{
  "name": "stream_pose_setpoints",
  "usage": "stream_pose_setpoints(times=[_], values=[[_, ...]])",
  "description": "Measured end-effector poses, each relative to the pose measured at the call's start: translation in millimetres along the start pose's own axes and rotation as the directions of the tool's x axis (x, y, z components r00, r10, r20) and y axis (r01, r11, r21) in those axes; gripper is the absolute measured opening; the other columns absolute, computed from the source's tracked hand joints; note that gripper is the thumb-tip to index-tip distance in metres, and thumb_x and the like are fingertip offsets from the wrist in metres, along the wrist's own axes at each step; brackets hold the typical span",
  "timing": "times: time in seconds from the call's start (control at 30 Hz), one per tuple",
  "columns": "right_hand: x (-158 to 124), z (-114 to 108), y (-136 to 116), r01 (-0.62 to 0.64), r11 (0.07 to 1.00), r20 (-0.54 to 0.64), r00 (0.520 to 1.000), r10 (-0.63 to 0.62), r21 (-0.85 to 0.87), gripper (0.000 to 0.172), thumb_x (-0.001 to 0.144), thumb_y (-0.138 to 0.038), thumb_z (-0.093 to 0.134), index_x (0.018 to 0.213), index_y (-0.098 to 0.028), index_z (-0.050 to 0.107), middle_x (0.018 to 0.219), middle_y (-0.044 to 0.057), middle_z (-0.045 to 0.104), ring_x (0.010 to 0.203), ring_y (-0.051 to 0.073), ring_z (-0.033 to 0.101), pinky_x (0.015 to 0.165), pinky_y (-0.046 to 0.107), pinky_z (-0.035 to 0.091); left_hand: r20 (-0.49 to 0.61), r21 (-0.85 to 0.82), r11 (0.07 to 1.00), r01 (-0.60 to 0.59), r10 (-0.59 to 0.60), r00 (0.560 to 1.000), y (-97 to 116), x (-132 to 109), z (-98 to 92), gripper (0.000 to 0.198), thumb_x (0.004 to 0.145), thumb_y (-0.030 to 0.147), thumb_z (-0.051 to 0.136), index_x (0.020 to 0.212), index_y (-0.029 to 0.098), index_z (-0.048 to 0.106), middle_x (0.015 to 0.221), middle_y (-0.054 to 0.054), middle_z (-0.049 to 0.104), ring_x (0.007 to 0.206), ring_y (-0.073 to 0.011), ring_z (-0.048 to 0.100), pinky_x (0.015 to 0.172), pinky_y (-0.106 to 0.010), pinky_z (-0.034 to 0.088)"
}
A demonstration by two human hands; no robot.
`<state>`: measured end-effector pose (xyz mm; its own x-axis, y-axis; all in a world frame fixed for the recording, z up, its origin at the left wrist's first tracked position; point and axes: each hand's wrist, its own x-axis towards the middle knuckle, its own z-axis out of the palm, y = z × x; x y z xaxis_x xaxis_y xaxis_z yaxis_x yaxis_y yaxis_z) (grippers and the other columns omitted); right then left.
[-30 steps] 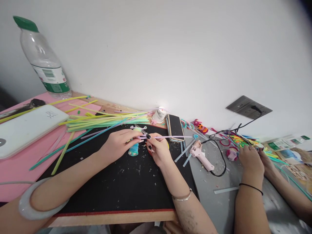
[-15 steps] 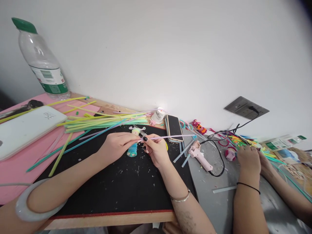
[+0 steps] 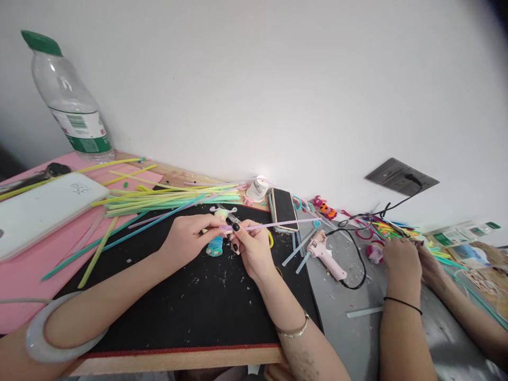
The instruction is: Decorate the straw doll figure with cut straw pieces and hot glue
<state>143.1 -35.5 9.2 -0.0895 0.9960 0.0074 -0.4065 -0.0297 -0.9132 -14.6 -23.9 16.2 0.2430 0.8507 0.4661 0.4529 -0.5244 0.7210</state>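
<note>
A lilac pipe cleaner [image 3: 286,224] is pinched between my two hands over the black mat [image 3: 178,312]. My left hand [image 3: 188,241] grips its left end with thumb and fingertips. Close beside it, my right hand [image 3: 254,246] is closed on the same pipe cleaner, whose long free end sticks out to the right. Just behind my fingers lies a small pipe-cleaner figure [image 3: 215,246] with a blue-teal body, partly hidden by my left hand. Scissors [image 3: 233,217] lie behind my hands, mostly covered.
Yellow, green and blue pipe cleaners [image 3: 170,198] lie at the back left. A phone [image 3: 284,209], a paper cup [image 3: 257,189] and a pink glue gun [image 3: 327,256] with a cord are to the right. Another person's hands [image 3: 405,259] work at far right. A bottle [image 3: 75,106] stands left.
My left fingers have shifted slightly on the lilac pipe cleaner, and its free end has tilted up a little. Both hands still hold it.
</note>
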Motion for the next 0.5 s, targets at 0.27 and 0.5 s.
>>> stream_pose_setpoints(times=[0.27,0.5], values=[[0.1,0.3,-0.5,-0.025,1.0,0.0,1.0,0.025,0.016,0.02,0.07,-0.028,0.072,0.063,-0.014,0.06,0.056,-0.001,0.06,0.041,0.005,0.043,0.038,0.018,0.033,-0.029,0.031,0.996,-0.082,0.082,0.996,-4.7,-1.5,0.7,0.021,0.082,0.034,0.055,0.075,0.023,0.071,0.076,0.001,0.074,0.069,-0.015,0.066,0.069,-0.023,0.048],[2.4,-2.5,-1.0,0.016,0.999,-0.028,0.999,-0.015,0.042,0.02,0.07,-0.027,0.072,0.064,-0.015,0.057,0.049,-0.005,0.054,0.038,0.005,0.04,0.036,0.018,0.028,-0.024,-0.112,0.992,0.064,-0.067,0.997,-0.2,0.4,1.6,0.018,0.079,0.034,0.06,0.082,0.021,0.071,0.083,-0.002,0.073,0.075,-0.0174,0.066,0.068,-0.024,0.05]])
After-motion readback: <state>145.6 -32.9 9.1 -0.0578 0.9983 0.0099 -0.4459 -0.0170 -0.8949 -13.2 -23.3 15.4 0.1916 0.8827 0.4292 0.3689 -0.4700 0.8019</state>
